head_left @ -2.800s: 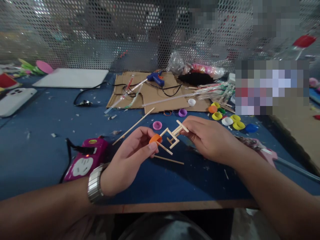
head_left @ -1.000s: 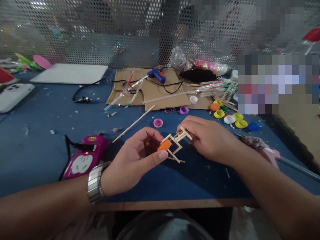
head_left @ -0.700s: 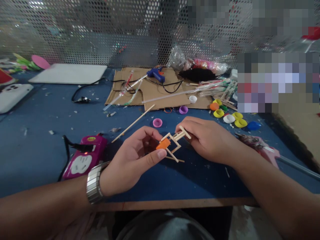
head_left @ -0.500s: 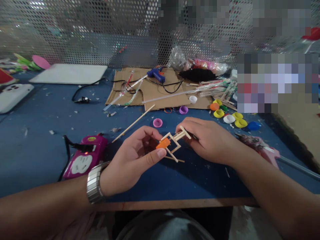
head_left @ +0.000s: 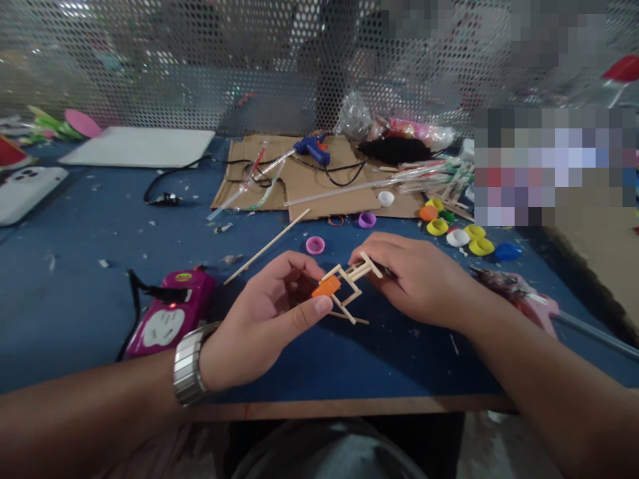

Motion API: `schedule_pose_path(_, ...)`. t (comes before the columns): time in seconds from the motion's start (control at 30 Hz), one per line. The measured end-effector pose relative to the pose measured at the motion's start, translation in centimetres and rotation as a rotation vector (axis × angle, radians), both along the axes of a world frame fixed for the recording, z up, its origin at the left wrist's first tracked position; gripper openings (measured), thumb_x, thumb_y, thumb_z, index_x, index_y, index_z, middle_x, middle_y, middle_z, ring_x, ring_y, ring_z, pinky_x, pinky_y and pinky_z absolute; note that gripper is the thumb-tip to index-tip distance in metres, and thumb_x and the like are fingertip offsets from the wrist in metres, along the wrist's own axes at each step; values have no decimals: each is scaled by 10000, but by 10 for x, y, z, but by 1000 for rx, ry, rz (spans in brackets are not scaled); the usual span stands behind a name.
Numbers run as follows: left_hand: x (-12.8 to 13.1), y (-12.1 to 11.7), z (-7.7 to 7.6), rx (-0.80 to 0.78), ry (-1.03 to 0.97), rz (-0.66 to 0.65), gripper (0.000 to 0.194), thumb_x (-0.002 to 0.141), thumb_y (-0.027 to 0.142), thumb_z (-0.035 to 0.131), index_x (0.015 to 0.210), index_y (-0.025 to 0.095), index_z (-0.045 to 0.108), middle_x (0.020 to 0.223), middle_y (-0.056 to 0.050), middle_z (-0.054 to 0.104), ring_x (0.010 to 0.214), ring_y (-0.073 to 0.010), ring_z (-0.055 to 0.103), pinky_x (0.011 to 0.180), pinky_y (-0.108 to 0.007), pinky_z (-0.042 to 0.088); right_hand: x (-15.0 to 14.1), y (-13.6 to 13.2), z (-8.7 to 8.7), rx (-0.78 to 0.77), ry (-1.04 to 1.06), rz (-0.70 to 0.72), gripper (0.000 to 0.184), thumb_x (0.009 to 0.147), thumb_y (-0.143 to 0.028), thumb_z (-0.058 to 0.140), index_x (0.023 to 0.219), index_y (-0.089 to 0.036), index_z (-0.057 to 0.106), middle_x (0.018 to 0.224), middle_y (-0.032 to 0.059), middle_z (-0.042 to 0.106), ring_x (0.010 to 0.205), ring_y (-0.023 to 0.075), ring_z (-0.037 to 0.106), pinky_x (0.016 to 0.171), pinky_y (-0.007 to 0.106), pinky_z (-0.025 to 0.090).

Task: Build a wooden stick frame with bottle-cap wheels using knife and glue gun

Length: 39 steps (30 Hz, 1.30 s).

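Observation:
A small frame of wooden sticks (head_left: pixel 353 296) with an orange plastic piece (head_left: pixel 327 287) on it is held above the blue table. My left hand (head_left: pixel 269 319), with a metal watch band at its wrist, pinches the orange piece between thumb and fingers. On the other side, my right hand (head_left: pixel 412 276) has its curled fingers at the frame's far end, beside a short crosspiece; its fingertips are partly hidden behind the sticks. A pink cap (head_left: pixel 315 245) and a long wooden stick (head_left: pixel 267 246) lie just beyond my left hand.
A magenta power strip (head_left: pixel 172 313) is at left. Cardboard (head_left: pixel 329 183) at the back carries a blue glue gun (head_left: pixel 313 149). Several coloured caps (head_left: pixel 474 231) lie at right, near a pink glue gun (head_left: pixel 534 303). A white phone (head_left: pixel 30 193) rests far left.
Almost nothing differs. Both hands keep their hold around the stick frame, with only a very slight shift at my right fingers.

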State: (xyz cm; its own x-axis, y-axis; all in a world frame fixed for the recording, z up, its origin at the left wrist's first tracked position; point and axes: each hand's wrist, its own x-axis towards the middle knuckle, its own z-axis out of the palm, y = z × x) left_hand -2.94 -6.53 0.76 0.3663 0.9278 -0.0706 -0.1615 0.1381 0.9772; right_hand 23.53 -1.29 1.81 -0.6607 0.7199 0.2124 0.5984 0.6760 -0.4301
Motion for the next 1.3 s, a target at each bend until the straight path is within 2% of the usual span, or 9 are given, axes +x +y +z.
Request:
schedule_pose_path(0.27, 0, 0, -1, 10, 17, 15, 299, 984, 374, 893, 1104, 202, 681, 993, -22, 691, 877, -115, 641, 781, -195, 567, 0, 0, -1, 18, 11, -5, 229, 1100, -221, 537, 1188, -176, 744, 1135, 98, 795, 988, 273, 755, 806, 362, 502)
schedule_pose_path(0.43, 0, -1, 0, -4, 35, 13, 313, 984, 388, 888, 1122, 208, 672, 1013, -20, 682, 881, -115, 630, 776, -193, 563, -1, 0, -1, 59, 95, -26, 216, 1099, -187, 530, 1142, -197, 742, 1071, 68, 786, 957, 237, 737, 835, 341, 505)
schedule_pose_path(0.6, -1, -1, 0, -5, 87, 33, 315, 986, 397, 880, 1136, 204, 682, 1008, -20, 663, 871, -119, 595, 751, -198, 544, 3, 4, -2, 151, 74, -168, 227, 1019, -87, 569, 1095, -212, 743, 1075, 70, 792, 942, 240, 732, 814, 339, 491)
schedule_pose_path(0.67, -1, -1, -2, 12, 82, 44, 298, 992, 382, 876, 1139, 206, 685, 1028, -27, 670, 887, -124, 600, 771, -208, 549, 4, 7, -3, 161, 32, -212, 193, 1046, -121, 582, 1069, -216, 749, 1076, 76, 791, 918, 251, 728, 791, 352, 480)
schedule_pose_path(0.8, -2, -1, -6, 40, -3, 76, 239, 1018, 350, 855, 1145, 230, 692, 1054, -25, 670, 902, -119, 597, 793, -201, 542, 5, 11, -4, 118, -12, -232, 170, 1108, -223, 616, 1048, -220, 775, 1067, 75, 792, 942, 271, 735, 798, 369, 478)
schedule_pose_path(0.93, -3, 0, -8, 57, -65, 118, 211, 1017, 343, 861, 1134, 249, 712, 1108, -23, 672, 935, -121, 606, 838, -205, 542, 2, 10, -5, 71, 45, -168, 156, 1116, -264, 667, 1090, -217, 814, 1088, 67, 809, 1000, 260, 748, 860, 362, 509)
schedule_pose_path(1.1, -3, -1, -11, 66, -96, 111, 201, 1026, 358, 852, 1158, 269, 729, 1130, -19, 685, 927, -123, 610, 839, -215, 534, -3, 10, -11, 18, 100, -151, 148, 1101, -240, 693, 1106, -210, 838, 1070, 61, 831, 983, 236, 760, 877, 343, 525)
schedule_pose_path(1.3, -3, 0, -11, 53, -107, 102, 213, 1015, 382, 860, 1136, 259, 735, 1091, -21, 685, 902, -127, 605, 808, -216, 527, -3, 17, -15, -37, 11, -216, 148, 1069, -199, 703, 1107, -217, 844, 1121, 72, 844, 1039, 273, 775, 903, 379, 530)
